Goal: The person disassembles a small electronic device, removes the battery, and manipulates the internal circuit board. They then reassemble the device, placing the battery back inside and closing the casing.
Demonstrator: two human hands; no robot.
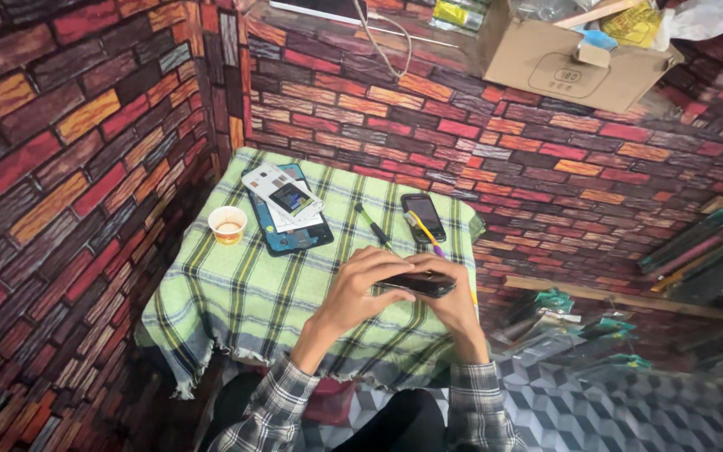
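Note:
Both my hands hold a small black phone [418, 284] edge-on above a low table covered with a green checked cloth [244, 285]. My left hand [360, 289] wraps over its left end and top. My right hand [455, 303] cups its right end from below. Just beyond my hands lie a second black phone [423, 217], a green-handled screwdriver [373, 224] and a yellow and purple tool [425, 234].
A paper cup [228, 224] with a brownish drink stands at the table's left. A blue tablet-like device [288, 228] lies under white cards and a small part. Brick-patterned walls enclose the corner. A cardboard box [575, 60] sits on the ledge above. Packaged goods lie at right.

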